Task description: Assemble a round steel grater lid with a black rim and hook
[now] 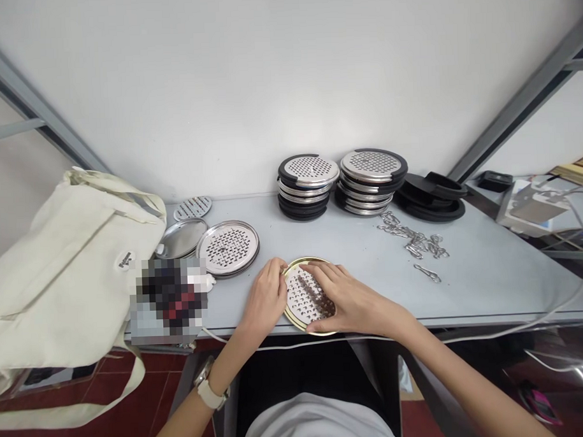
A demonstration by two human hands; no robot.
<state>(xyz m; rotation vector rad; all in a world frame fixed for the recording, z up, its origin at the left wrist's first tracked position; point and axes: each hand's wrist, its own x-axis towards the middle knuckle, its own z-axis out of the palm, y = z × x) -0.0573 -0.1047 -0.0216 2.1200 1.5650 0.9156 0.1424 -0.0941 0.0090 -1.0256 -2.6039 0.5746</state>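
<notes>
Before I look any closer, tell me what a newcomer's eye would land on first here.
Probably the gold-rimmed perforated disc at the table's near edge, with the left hand at its left side and the right hand spread across it. Next, the big pale bag filling the left side of the view. Then the two stacks of round plates by the wall, right of centre.

We can read no text: dark lettering point(125, 260) on the white badge point(131, 255) of the cream bag point(63, 265), by the left edge of the tabletop point(485, 282), is too small.
</notes>
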